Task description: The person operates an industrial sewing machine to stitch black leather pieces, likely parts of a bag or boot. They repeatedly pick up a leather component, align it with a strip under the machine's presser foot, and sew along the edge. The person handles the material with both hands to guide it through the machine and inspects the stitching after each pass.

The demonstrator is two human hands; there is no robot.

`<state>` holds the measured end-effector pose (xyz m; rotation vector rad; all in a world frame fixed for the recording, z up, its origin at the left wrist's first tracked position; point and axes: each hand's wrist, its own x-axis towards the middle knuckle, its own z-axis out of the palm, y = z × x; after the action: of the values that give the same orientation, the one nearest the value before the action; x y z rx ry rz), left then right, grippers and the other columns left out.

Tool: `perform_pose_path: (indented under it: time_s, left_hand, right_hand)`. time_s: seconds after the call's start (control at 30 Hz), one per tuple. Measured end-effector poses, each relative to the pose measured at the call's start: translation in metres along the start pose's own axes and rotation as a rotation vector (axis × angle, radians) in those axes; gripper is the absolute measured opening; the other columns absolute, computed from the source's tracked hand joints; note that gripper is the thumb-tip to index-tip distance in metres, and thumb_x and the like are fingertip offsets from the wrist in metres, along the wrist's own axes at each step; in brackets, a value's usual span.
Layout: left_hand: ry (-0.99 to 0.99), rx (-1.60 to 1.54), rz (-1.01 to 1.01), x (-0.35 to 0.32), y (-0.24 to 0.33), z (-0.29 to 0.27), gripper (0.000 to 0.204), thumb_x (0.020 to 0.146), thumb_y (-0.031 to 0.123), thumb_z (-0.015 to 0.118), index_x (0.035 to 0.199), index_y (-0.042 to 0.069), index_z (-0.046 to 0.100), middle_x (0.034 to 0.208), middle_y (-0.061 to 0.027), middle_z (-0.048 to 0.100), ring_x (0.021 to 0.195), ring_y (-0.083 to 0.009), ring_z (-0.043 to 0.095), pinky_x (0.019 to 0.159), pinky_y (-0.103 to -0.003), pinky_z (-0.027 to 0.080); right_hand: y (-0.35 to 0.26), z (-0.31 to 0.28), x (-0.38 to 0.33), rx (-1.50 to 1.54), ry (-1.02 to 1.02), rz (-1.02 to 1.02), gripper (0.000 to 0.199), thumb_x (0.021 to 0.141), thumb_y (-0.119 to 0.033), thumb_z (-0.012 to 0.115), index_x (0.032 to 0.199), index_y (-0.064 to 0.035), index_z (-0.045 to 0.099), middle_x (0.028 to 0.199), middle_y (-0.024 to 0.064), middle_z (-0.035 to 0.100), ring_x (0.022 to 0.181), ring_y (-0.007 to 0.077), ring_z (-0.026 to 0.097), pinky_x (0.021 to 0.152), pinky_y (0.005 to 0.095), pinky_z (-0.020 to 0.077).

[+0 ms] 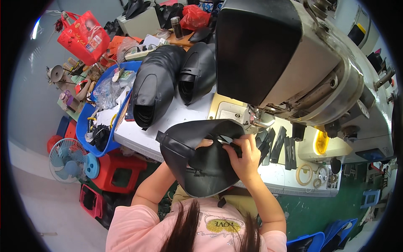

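Observation:
A wide black leather-like piece [210,176] is curved into an open loop in front of my chest, with a strap tab on its left side. My left hand [204,143] grips it; the thumb shows inside the loop and the other fingers are hidden behind the material. My right hand [247,157] is closed at the far right edge of the piece, fingertips pinched together. A small silvery pointed thing [226,139] shows by these fingertips; its kind is unclear. Just beyond stands the sewing machine [260,50], its needle area close to the piece.
Stacked black leather-like pieces [153,84] lie at the back left, with another stack [196,75] beside them. Narrow black strips [278,145] rest on the white table [273,178] to the right. Left are a blue bin [86,130], a fan [69,161] and a red stool [119,172].

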<state>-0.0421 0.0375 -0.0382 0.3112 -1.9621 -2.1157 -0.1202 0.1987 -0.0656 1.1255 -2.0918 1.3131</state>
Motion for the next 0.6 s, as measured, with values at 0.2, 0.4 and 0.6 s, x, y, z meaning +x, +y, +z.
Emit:
perform_pose_path:
  time_s: [0.2,0.4,0.6]
  left_hand:
    - [-0.026,0.189,0.202,-0.007,0.022,0.005,0.024,0.068,0.004,0.064,0.092,0.002,0.061,0.083,-0.0056,0.061,0.074,-0.014,0.058,0.069,-0.025,0.047]
    - [-0.055,0.066,0.043,-0.007,-0.001,0.003,0.029,0.075,0.008,0.06,0.103,0.0,0.055,0.095,-0.0081,0.058,0.084,-0.0161,0.056,0.078,-0.027,0.044]
    - [-0.112,-0.589,-0.2,-0.014,-0.027,0.013,0.035,0.08,0.01,0.056,0.112,-0.001,0.049,0.105,-0.0096,0.054,0.092,-0.0167,0.053,0.084,-0.028,0.042]
  right_hand:
    - [-0.002,0.004,0.0,0.105,-0.03,0.073,0.024,0.064,-0.008,0.073,0.071,-0.0016,0.05,0.067,0.0091,0.048,0.053,0.0215,0.051,0.044,0.0276,0.0407]
    - [0.011,-0.005,-0.005,0.267,-0.007,0.173,0.024,0.065,-0.002,0.072,0.075,0.0011,0.051,0.07,0.0096,0.049,0.057,0.0209,0.053,0.05,0.0271,0.0446]
    - [-0.002,-0.007,-0.006,0.138,-0.026,0.12,0.028,0.064,-0.006,0.074,0.077,0.0002,0.05,0.074,0.0111,0.05,0.058,0.0237,0.055,0.048,0.0281,0.0443]
